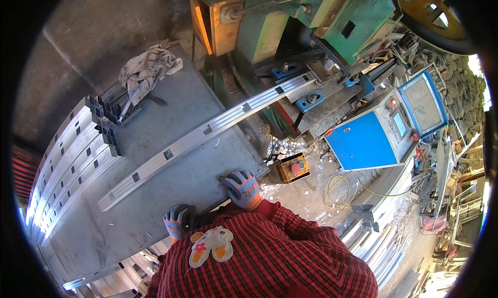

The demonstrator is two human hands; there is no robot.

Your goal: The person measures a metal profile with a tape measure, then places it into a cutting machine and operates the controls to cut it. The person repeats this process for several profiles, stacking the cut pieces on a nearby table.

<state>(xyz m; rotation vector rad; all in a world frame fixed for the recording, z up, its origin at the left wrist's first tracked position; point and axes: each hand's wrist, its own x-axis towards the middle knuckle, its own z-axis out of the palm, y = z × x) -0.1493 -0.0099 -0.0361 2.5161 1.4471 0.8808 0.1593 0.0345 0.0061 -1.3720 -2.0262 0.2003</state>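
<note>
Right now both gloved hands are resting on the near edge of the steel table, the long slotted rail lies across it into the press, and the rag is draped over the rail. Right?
Not quite. The rag is not on the long slotted rail; the head view shows it on the stacked rails at the table's far corner. The left hand and right hand do rest on the near edge.

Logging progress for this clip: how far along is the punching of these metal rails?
Done: a stack of rails with holes lies left on the table. In hand: one rail with holes along it reaches into the green press; both gloved hands, left hand and right hand, rest at the table edge. What is left is unclear.
</note>
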